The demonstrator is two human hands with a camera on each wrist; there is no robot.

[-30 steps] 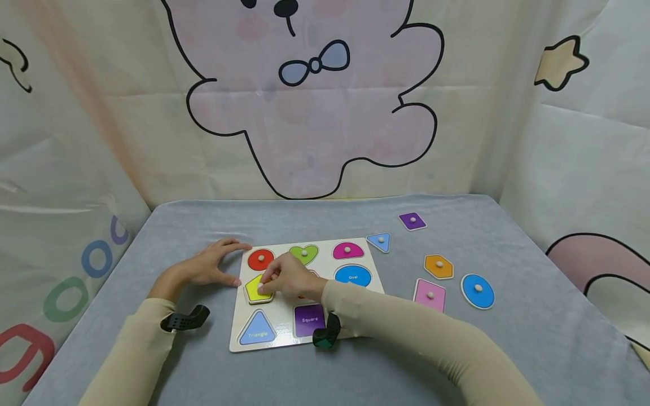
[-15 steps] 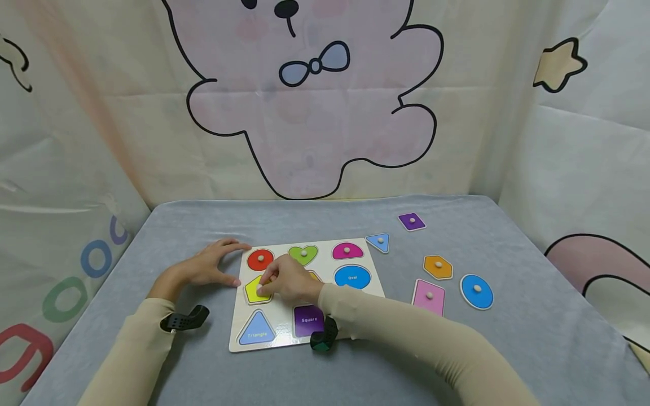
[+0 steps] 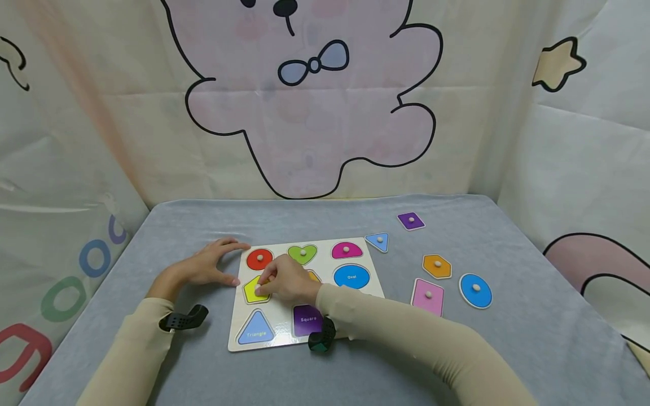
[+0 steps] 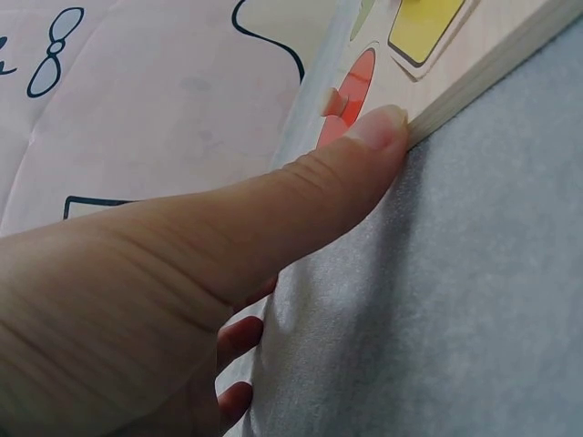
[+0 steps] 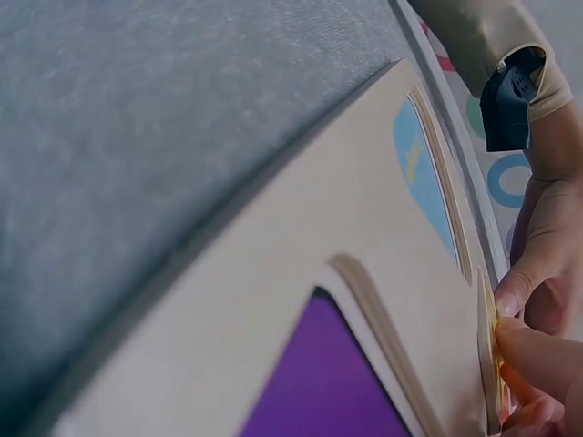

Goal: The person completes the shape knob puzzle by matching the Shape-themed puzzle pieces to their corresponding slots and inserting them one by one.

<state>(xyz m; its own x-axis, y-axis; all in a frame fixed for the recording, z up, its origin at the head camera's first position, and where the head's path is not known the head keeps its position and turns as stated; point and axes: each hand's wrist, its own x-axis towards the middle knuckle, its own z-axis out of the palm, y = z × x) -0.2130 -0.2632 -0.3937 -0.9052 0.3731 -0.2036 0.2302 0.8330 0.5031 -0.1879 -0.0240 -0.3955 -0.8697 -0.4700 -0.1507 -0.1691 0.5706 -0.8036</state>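
Note:
A wooden knob puzzle board (image 3: 282,327) lies on the grey cloth. My right hand (image 3: 291,280) reaches over it, thumb and fingertips pinching the knob of a yellow pentagon piece (image 3: 250,290) at the board's left side. The pentagon appears to lie in its recess; part of it is hidden by the fingers. My left hand (image 3: 205,265) rests at the board's left edge, fingers extended. Its thumb (image 4: 378,132) touches the board's edge in the left wrist view. A red circle piece (image 3: 255,260), a green heart piece (image 3: 296,254) and a magenta semicircle piece (image 3: 339,250) sit along the board's far row.
Recesses printed as triangle (image 3: 255,330), square (image 3: 307,324) and oval (image 3: 351,276) show no knobs. To the right lie loose pieces: a blue triangle (image 3: 377,245), purple diamond (image 3: 405,221), orange hexagon (image 3: 431,268), pink rectangle (image 3: 424,301) and blue circle (image 3: 471,297).
The yellow pentagon, whose edge looked raised a second ago, now seems to lie flatter in the board. My right hand has shifted very slightly left; the left hand stays put.

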